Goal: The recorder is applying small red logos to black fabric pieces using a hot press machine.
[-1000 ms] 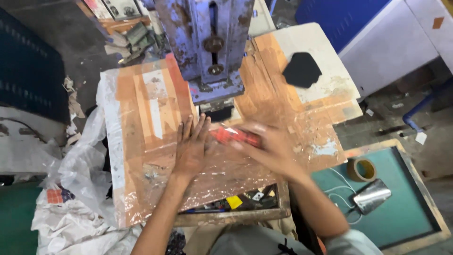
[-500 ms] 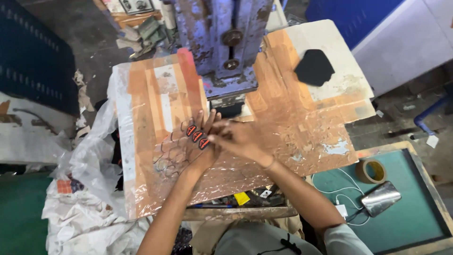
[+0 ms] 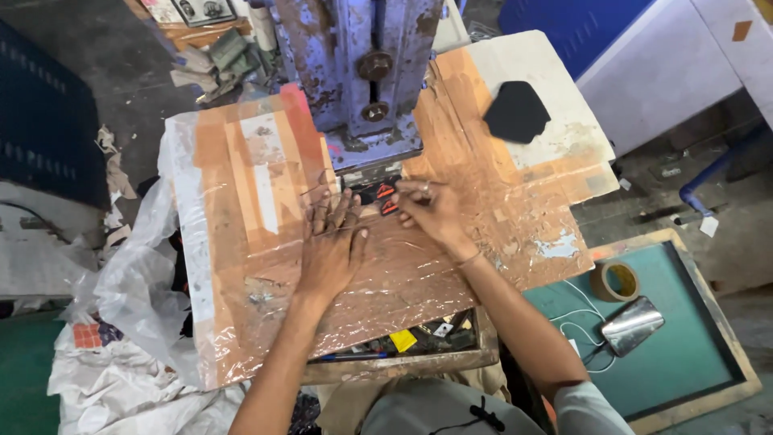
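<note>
A blue, rusty press machine [image 3: 358,76] stands at the back of a worktable [image 3: 241,209] covered with brown tape and clear plastic. Small black-and-red pieces [image 3: 386,199] lie just under the press head. My right hand [image 3: 431,211] pinches one of these pieces at the press opening. My left hand [image 3: 332,248] lies flat on the plastic beside them, fingers spread toward the press and resting on thin wire shapes. A black fabric cut-out [image 3: 517,111] lies on white board at the back right.
A green-topped side table [image 3: 684,338] at the right holds a tape roll [image 3: 616,281], a shiny metal object [image 3: 634,324] and a white cable. Crumpled white plastic sheets [image 3: 121,362] hang at the left. An open drawer [image 3: 411,342] with small items sits under the table's front edge.
Both hands have moved up from the middle of the table to the press opening. The red-and-black pieces went with them and now sit under the press head.
</note>
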